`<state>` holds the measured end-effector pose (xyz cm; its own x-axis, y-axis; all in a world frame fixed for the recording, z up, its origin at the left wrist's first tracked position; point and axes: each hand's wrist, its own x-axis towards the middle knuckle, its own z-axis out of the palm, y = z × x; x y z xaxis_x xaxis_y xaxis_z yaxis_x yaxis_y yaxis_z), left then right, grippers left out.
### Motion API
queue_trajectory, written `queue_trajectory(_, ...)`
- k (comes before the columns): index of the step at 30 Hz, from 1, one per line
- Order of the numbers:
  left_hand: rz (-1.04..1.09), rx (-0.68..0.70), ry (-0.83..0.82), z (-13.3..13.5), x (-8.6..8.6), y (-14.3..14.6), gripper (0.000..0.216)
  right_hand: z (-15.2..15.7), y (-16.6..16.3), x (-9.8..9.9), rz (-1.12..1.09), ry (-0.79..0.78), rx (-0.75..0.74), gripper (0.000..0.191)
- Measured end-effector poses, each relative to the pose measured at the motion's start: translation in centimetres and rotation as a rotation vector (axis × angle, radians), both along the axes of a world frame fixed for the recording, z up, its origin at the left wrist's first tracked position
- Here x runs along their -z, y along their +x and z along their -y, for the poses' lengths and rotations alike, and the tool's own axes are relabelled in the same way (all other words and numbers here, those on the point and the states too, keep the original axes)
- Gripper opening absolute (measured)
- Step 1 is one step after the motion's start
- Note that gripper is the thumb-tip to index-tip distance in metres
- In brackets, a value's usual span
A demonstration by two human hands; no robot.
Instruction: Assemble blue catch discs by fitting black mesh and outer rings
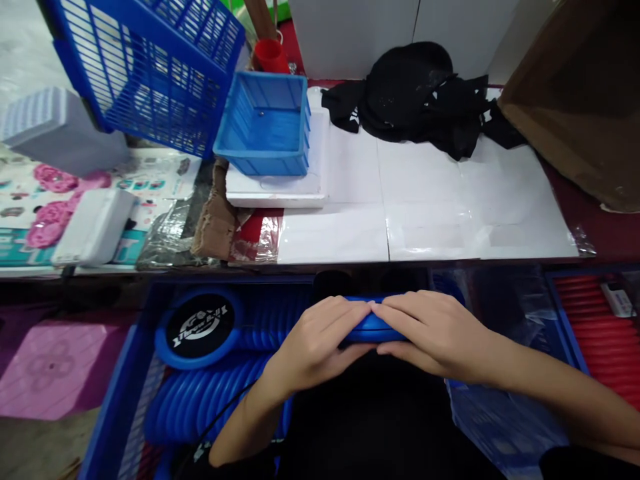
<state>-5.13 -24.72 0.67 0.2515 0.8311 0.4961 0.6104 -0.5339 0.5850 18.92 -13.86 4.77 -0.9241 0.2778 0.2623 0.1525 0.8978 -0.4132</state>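
Observation:
Close to my body, my left hand and my right hand are closed on the edge of a blue plastic disc. Their index fingers meet over its near side, thumbs underneath. I see it edge-on, with a dark seam along the rim; its face is hidden. To the left, a similar blue disc lies with its black face up, printed in white lettering. Below it, rows of stacked blue discs fill a blue crate, partly covered by my left forearm.
Beyond my hands is a worktable covered with white paper. It carries a small blue bin, a large blue basket and a pile of black fabric pieces. A cardboard box stands far right; red discs are below it.

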Motion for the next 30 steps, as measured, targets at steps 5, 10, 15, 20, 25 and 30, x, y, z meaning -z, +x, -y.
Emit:
queue_trajectory(5,0.075,0.074,-0.186,0.4,0.1,-2.0,0.050,-1.0,-0.5,0.4,-0.032,-0.072,-0.077,0.045)
queue_trajectory(10,0.095,0.067,-0.160,1.1,0.5,-3.6,0.050,-1.1,0.5,1.4,-0.123,-0.081,-0.050,0.048)
queue_trajectory(15,0.097,0.052,-0.124,1.1,0.4,-2.4,0.042,-0.8,0.5,1.3,-0.101,-0.077,-0.030,0.035)
queue_trajectory(20,0.079,-0.098,-0.097,1.6,0.3,-1.2,0.037,-0.1,0.1,1.7,-0.194,-0.068,0.076,0.030)
queue_trajectory(25,0.081,-0.068,-0.141,1.7,0.3,-1.4,0.036,-0.1,0.0,2.7,-0.207,-0.046,0.055,0.032)
queue_trajectory(30,0.143,-0.034,-0.195,1.6,0.2,-3.1,0.034,-1.1,0.2,2.4,-0.162,-0.113,-0.008,0.042)
